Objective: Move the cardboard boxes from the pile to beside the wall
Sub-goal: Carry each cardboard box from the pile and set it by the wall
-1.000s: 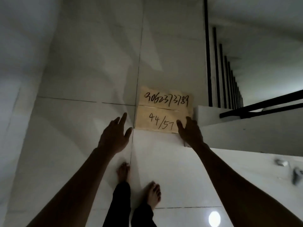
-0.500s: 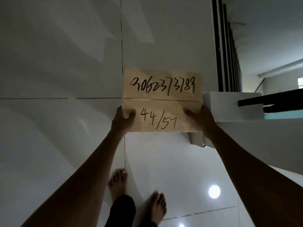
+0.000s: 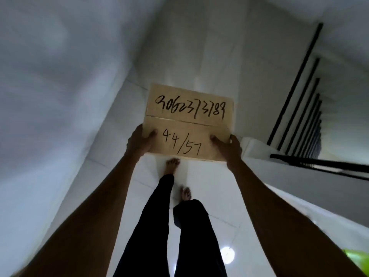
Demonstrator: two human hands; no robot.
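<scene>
A tan cardboard box (image 3: 189, 116) with handwritten black numbers on its top is held up in front of me, clear of the floor. My left hand (image 3: 139, 141) grips its near left corner, thumb on top. My right hand (image 3: 229, 146) grips its near right corner, thumb on top as well. Both arms reach forward. No pile of boxes shows in this view.
A white wall (image 3: 50, 96) runs along the left, meeting the glossy white tiled floor (image 3: 209, 186). Black stair railing bars (image 3: 299, 116) and a white stair edge (image 3: 253, 146) stand at the right. My bare feet (image 3: 171, 164) are on the floor below the box. Something green (image 3: 357, 256) shows at the lower right.
A second ago the box lay on the floor against the wall with my hands reaching for it. Both hands closed on it and lifted it, and the view has swung as I step.
</scene>
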